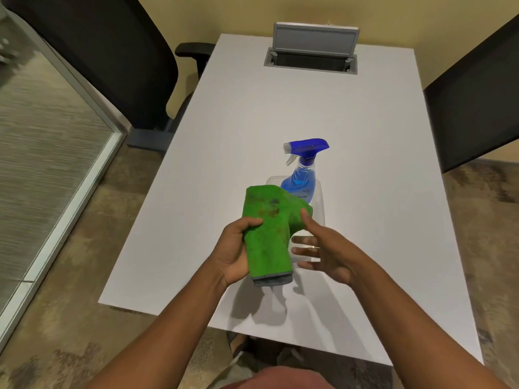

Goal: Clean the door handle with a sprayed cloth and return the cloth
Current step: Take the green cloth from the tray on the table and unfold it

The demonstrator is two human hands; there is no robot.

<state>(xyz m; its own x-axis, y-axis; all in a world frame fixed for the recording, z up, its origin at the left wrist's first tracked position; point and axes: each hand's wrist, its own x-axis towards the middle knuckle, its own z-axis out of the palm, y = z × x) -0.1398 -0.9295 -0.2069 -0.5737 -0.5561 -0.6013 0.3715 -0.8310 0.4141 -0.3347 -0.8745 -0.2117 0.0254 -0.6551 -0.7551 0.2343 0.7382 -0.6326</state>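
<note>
1. Green microfibre cloth (266, 234) held above white table (365, 164), left hand (234, 252) closed round it
2. Right hand (323, 248) spread open, forefinger touching cloth edge
3. Looks soft, light, floppy; best gripped bunched mid-fold
4. Spray bottle (302, 175) stands in clear tray (318, 203) just behind

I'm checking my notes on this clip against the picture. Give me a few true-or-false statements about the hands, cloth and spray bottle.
1. The left hand grips the green cloth. True.
2. The right hand holds the spray bottle. False: its fingers are spread beside the cloth, and the bottle stands untouched.
3. The bottle stands in a clear tub on the white table. True.
4. The bottle's liquid is green. False: it is blue.
</note>
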